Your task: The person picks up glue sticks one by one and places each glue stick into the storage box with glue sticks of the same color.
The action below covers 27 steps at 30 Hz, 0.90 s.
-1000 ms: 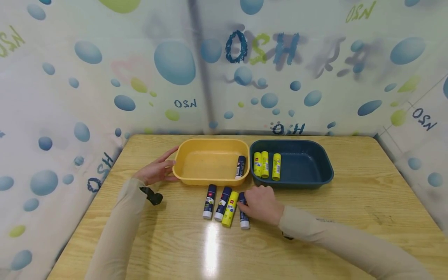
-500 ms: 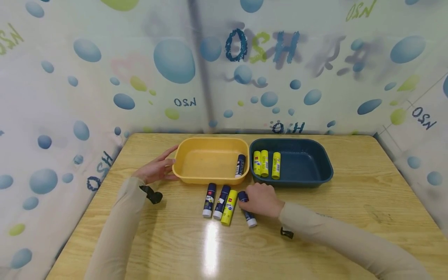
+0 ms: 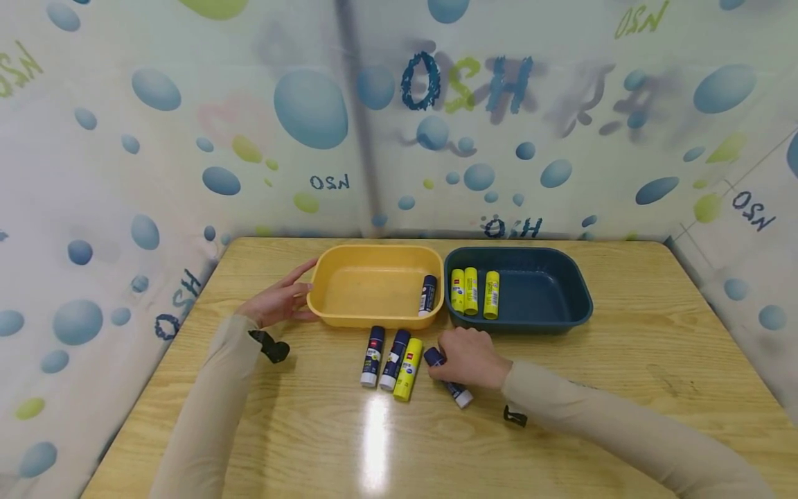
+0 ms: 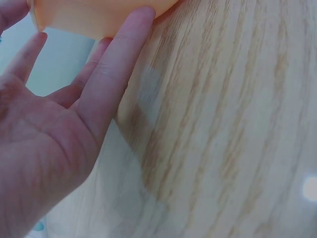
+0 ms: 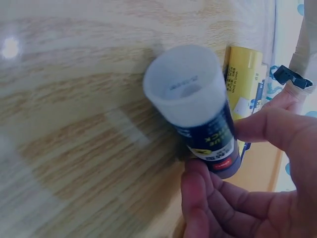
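Between thumb and fingers, my right hand [image 3: 470, 359] pinches a dark blue glue stick [image 5: 213, 136] with a white end. In the head view it slants, white end toward the lower right. Left of it lie a yellow glue stick [image 3: 408, 371] and two dark blue ones, a nearer [image 3: 395, 360] and a farther [image 3: 372, 357]. My left hand [image 3: 274, 305] rests its extended fingers against the left side of the yellow tray [image 3: 368, 323]. Inside that tray is one dark blue glue stick [image 3: 427, 296].
Beside the yellow tray, on its right, stands a dark blue tray [image 3: 542, 298]. Three yellow glue sticks [image 3: 471, 291] lie in its left part. The wooden table [image 3: 299, 430] meets a patterned curtain [image 3: 399, 173] at the back.
The glue stick in my right hand has turned, its white end swinging to the right, and the hand has shifted slightly right. My left hand stays at the yellow tray.
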Tool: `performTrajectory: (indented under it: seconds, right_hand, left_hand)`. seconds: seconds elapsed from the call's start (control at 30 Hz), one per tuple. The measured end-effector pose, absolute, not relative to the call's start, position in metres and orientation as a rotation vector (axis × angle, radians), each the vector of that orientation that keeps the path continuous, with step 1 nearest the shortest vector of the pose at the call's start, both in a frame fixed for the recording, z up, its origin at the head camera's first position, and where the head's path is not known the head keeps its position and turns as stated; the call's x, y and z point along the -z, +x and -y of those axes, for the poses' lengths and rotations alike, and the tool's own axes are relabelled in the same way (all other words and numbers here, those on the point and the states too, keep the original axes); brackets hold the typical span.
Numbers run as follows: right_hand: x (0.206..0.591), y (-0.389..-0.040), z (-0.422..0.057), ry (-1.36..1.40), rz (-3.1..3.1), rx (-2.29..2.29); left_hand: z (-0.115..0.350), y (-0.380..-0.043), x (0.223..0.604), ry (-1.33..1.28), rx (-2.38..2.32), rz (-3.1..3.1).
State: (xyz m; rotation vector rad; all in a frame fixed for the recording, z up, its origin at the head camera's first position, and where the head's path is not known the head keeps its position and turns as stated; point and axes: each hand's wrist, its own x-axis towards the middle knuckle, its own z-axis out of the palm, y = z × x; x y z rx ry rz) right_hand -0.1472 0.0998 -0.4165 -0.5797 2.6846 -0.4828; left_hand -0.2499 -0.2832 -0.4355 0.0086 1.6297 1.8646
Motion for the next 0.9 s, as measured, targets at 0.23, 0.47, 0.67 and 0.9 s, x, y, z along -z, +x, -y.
performTrajectory:
  seconds: [0.23, 0.47, 0.67, 0.9]
  right_hand:
    - [0.412, -0.146, -0.101, -0.605, -2.689, 0.486]
    - [0.406, -0.144, -0.103, -0.645, -2.699, 0.526]
    - [0.397, -0.141, -0.102, -0.69, -2.726, 0.567]
    - [0.387, -0.141, -0.1, -0.764, -2.767, 0.622]
  left_hand:
    - [0.283, -0.251, 0.436, 0.029, -1.857, -1.64]
    - [0.284, -0.25, 0.437, 0.056, -1.855, -1.624]
    - [0.285, -0.25, 0.438, 0.047, -1.854, -1.632]
    - [0.283, -0.25, 0.437, 0.031, -1.855, -1.638]
